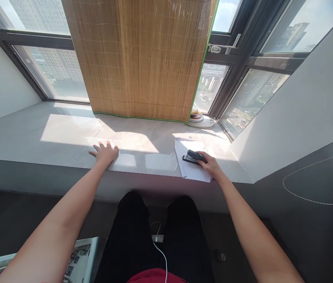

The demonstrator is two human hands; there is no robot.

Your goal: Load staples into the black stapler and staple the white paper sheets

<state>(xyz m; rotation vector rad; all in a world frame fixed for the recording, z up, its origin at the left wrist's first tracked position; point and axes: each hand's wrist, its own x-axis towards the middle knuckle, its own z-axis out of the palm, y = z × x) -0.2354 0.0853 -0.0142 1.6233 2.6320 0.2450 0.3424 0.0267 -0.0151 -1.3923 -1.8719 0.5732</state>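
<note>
Flat on the window sill (pixel 66 153) rests my left hand (pixel 105 154), its fingers spread and nothing in it. My right hand (pixel 210 165) is closed around the rear part of a black stapler (pixel 193 156), whose front end points left. Under the stapler lies white paper (pixel 196 171), which reaches the front edge of the sill. The stapler is over the middle of the paper; whether it presses on the sheet, I cannot tell.
A bamboo blind (pixel 149 59) hangs over the middle window. Stacked round plates or discs (pixel 201 120) stand in the sill's back right corner. Below left is a white-framed box (pixel 91 255). A white cable (pixel 163 255) runs between my legs. A pale cord (pixel 302 197) hangs at right.
</note>
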